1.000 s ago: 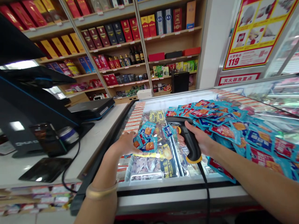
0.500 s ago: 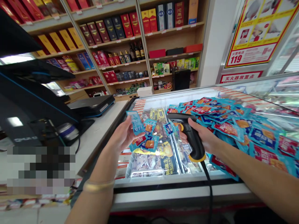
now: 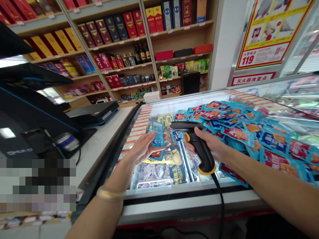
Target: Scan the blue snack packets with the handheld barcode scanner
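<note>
My left hand (image 3: pixel 143 146) is closed on a light-blue snack packet (image 3: pixel 157 132), holding it upright by its left edge with a printed white label facing me. Just under it shows part of another packet (image 3: pixel 157 155); I cannot tell whether the hand holds that one too. My right hand (image 3: pixel 215 143) grips a black barcode scanner (image 3: pixel 203 152) with yellow trim, its head pointing left at the held packet from a short distance. A small blue packet (image 3: pixel 177 135) shows beneath the scanner head, partly covered by it.
A large heap of blue and red snack packets (image 3: pixel 249 129) covers the glass freezer top to the right. Frozen goods lie in baskets (image 3: pixel 184 166) below the glass. A checkout terminal and scale (image 3: pixel 99 111) stand left. The scanner cable (image 3: pixel 221 205) hangs down in front.
My left hand has moved right, bringing the packet nearer the scanner head and over the other packets. The right hand keeps its grip on the scanner. The view has shifted slightly.
</note>
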A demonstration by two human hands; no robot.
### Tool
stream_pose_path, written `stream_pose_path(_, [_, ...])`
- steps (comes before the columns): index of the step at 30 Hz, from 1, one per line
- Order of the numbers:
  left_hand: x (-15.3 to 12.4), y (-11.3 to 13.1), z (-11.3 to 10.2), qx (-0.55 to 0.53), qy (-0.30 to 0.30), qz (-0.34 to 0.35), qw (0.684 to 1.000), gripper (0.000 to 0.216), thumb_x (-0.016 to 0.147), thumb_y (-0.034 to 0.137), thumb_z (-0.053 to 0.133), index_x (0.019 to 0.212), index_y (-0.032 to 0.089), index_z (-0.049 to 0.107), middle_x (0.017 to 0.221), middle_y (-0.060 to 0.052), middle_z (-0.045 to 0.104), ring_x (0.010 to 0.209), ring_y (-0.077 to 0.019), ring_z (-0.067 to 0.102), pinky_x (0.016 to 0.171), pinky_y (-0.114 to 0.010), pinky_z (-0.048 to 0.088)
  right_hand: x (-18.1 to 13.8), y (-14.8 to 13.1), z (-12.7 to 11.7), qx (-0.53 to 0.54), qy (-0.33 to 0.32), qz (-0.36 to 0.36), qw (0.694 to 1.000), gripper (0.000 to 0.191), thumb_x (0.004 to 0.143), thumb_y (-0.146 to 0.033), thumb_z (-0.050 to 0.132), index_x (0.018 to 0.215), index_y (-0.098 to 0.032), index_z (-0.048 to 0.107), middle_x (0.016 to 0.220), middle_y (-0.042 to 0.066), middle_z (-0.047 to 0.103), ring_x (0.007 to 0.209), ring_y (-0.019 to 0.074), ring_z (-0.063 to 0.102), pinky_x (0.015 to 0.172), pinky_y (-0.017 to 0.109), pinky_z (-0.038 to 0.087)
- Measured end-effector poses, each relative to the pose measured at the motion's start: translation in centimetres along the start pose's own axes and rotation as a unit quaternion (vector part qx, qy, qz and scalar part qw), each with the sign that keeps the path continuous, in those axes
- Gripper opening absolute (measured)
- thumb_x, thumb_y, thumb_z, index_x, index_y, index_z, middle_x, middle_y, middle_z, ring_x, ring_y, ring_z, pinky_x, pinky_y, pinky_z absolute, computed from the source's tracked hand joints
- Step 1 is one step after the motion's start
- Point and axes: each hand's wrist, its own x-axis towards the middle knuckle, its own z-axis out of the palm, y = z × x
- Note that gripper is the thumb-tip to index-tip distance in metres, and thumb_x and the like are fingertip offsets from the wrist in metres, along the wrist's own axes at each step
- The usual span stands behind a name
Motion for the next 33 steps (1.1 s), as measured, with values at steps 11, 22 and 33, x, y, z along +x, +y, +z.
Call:
stream_pose_path(11, [0.0,-0.3,-0.1,-0.007,-0.027,-0.003,1.0,0.062,0.071,0.064,0.069,0.11,0.016,0.061,0.106,-0.012,0.07,0.109,-0.0297,0.063,0.095,-0.054,0.05,0.1,0.2,0.0,-0.021,-0.001,0.007,1.0,0.047,0.077,-0.062,0.062,0.081,-0.016,0.056,0.06,0.0,0.055,0.053,0.0106,0.048,0.054,0.023,0.039])
stream_pose_path(22, [1.1,1.3,3.0,0.104,0.026,0.041,0.993,0.081,0.066,0.061,0.074,0.132,0.019,0.054,0.131,-0.013,0.059,0.119,-0.0295,0.056,0.088,-0.04,0.054,-0.2,-2.3,0.3,0.025,0.046,-0.057,0.997,0.044,0.078,-0.06,0.062,0.081,-0.017,0.056,0.061,0.0,0.053,0.055,0.0115,0.047,0.056,0.024,0.041])
stream_pose_path(33, [7.5,1.2,11.2,0.403,0.102,0.213,0.884,0.07,0.073,0.039,0.074,0.134,0.012,0.052,0.126,-0.016,0.063,0.113,-0.0278,0.06,0.099,-0.043,0.045,-4.5,-7.2,-3.7,0.015,0.155,-0.119,0.981,0.039,0.084,-0.059,0.055,0.08,-0.02,0.055,0.061,0.001,0.051,0.055,0.0143,0.047,0.053,0.027,0.041])
